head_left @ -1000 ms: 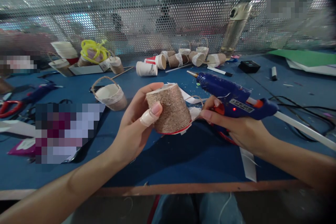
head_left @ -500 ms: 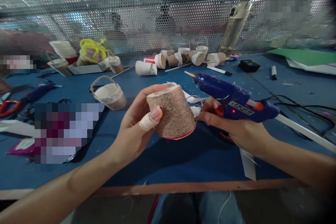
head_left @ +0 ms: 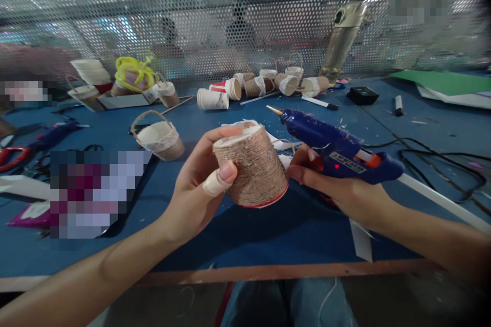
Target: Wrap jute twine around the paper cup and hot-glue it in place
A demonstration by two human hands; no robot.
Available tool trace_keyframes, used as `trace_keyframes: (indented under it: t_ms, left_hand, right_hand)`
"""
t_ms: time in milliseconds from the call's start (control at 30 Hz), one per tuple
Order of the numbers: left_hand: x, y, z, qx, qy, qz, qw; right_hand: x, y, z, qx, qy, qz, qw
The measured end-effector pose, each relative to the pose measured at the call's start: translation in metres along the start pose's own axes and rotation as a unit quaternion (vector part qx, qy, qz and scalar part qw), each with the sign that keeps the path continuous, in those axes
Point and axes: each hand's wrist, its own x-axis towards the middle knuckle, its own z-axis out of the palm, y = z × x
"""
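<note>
My left hand point(head_left: 197, 184), a bandage round its thumb, is closed on a paper cup point(head_left: 255, 168) wrapped in brown twine. The cup is tilted, its open end up and away, and a red band shows at its lower edge. In my right hand point(head_left: 337, 184) is a blue glue gun point(head_left: 322, 140) with its red light on. Its nozzle points left, above and behind the cup, apart from it. A white glue stick point(head_left: 441, 199) sticks out of its back. The right fingertips pinch near the cup's lower right side, beside a thin strand of twine point(head_left: 287, 141).
A small twine basket point(head_left: 161, 140) with a handle stands to the left. Farther back are paper cups point(head_left: 213, 99), more small baskets point(head_left: 287, 83), a bottle point(head_left: 341, 41) and a marker point(head_left: 320, 103). Red-handled scissors point(head_left: 15, 158) lie far left; black cable point(head_left: 441, 163) runs right.
The cup has tipped slightly, its lower edge a little lower. The glue gun has shifted slightly left and down. Both hands keep their hold.
</note>
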Motion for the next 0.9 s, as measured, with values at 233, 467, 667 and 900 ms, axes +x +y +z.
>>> trace_keyframes:
  t_ms: [233, 467, 667, 900]
  left_hand:
    - [-0.001, -0.001, -0.001, -0.006, 0.0, -0.003, 1.0]
    - [0.002, 0.004, 0.003, -0.044, 0.021, -0.091, 0.995]
    - [0.001, -0.001, 0.001, -0.053, 0.021, -0.151, 0.987]
    - [0.005, 0.002, 0.003, -0.012, 0.053, -0.175, 0.983]
  right_hand:
    - [0.002, -0.002, 0.001, 0.025, -0.01, -0.012, 1.0]
    - [0.001, 0.002, 0.004, 0.046, -0.002, -0.001, 0.999]
    - [-0.004, 0.004, 0.009, 0.035, 0.042, -0.031, 0.998]
    - [-0.009, -0.003, 0.008, 0.007, 0.008, -0.041, 0.999]
